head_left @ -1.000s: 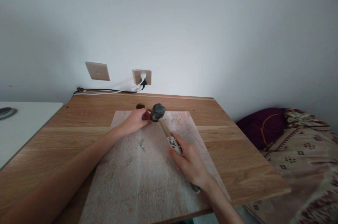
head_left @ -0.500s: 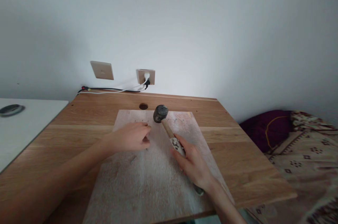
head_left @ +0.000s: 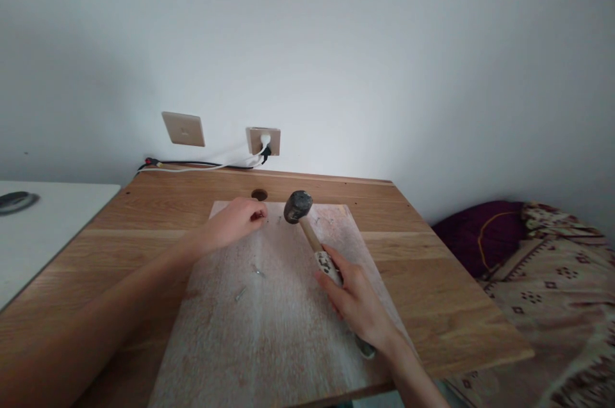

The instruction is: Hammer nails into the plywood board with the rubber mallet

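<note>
A hammer with a stubby black head (head_left: pixel 298 206) and a pale, worn handle is in my right hand (head_left: pixel 358 302), which wraps the grip with the head raised over the board. My left hand (head_left: pixel 247 214) is at the far left part of the whitish wooden board (head_left: pixel 283 337), its fingers pinched; what is between them is hidden. Just right of those fingertips small nails (head_left: pixel 280 219) stand in a row near the board's far edge. More nails (head_left: pixel 331 221) are at the far right. Two loose nails (head_left: pixel 241 294) lie flat nearer me.
The board rests on a wooden desk (head_left: pixel 446 305) with a round cable hole (head_left: pixel 259 194). Behind it are a wall socket (head_left: pixel 263 141) with plugs and cables (head_left: pixel 192 168). A white surface (head_left: pixel 43 235) adjoins at left; patterned bedding (head_left: pixel 552 305) lies at right.
My left hand has moved away from me to the row of nails, uncovering a loose nail on the board. The hammer has shifted slightly right, still in my right hand.
</note>
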### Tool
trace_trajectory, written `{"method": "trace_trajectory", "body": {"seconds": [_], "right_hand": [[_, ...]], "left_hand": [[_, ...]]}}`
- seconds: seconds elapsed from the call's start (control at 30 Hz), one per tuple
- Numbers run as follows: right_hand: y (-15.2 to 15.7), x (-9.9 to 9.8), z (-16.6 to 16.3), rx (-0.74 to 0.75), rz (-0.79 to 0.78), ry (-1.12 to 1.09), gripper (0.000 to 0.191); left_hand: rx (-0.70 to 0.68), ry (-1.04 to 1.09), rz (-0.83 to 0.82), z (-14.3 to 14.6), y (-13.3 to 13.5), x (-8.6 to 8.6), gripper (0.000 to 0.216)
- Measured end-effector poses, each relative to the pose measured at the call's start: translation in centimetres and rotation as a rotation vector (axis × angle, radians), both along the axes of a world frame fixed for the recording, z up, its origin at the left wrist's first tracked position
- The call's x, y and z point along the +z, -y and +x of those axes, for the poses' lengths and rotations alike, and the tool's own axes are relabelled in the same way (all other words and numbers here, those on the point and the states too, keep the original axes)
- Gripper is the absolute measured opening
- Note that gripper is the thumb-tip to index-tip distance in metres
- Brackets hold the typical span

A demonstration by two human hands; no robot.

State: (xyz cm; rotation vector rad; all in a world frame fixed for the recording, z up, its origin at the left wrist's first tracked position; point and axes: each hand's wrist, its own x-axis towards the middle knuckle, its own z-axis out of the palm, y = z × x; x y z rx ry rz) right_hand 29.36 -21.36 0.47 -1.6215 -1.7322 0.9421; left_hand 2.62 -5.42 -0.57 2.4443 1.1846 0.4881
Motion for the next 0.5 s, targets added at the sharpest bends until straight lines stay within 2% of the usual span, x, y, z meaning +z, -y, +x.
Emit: {"method": "trace_trajectory", "body": {"seconds": [0.13, 0.5], "right_hand": [[-0.11, -0.12, -0.04, 0.008, -0.014, 0.017, 0.05], [-0.28, -0.04, -0.28, 0.032, 0.021, 0.006, 0.048]], "left_hand": [[-0.06, 0.041, 0.032, 0.35, -0.71, -1.06, 0.019], [-0.088, 0.013, 0.074, 0.44, -1.0, -1.37, 0.021]]}}
